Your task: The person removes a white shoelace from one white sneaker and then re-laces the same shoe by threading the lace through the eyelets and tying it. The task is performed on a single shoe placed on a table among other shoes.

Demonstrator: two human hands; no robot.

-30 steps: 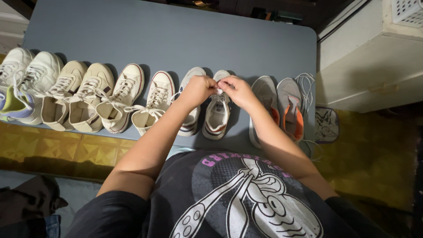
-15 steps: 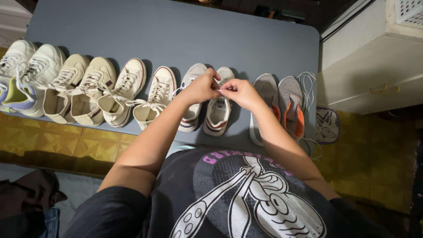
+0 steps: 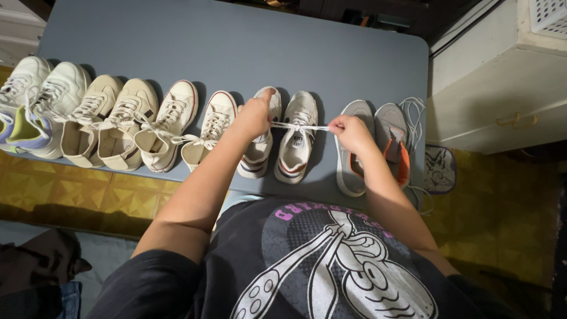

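A row of sneakers stands on a grey table [image 3: 236, 41]. A white sneaker with red and blue sole stripes [image 3: 295, 145] sits in the middle. Its white shoelace [image 3: 300, 126] is stretched taut sideways across it. My left hand [image 3: 254, 116] is closed on the lace's left end, over the matching sneaker [image 3: 260, 155]. My right hand [image 3: 349, 131] grips the lace's right end, above a grey sneaker [image 3: 348, 168].
A grey and orange sneaker [image 3: 393, 139] with loose laces [image 3: 411, 118] lies at the table's right edge. Several cream and white sneakers [image 3: 118, 121] line the left. A white cabinet [image 3: 496, 88] stands to the right; yellow patterned floor lies below.
My hands were together over the white sneaker; they have pulled apart, left hand going left and right hand going right, drawing the lace tight.
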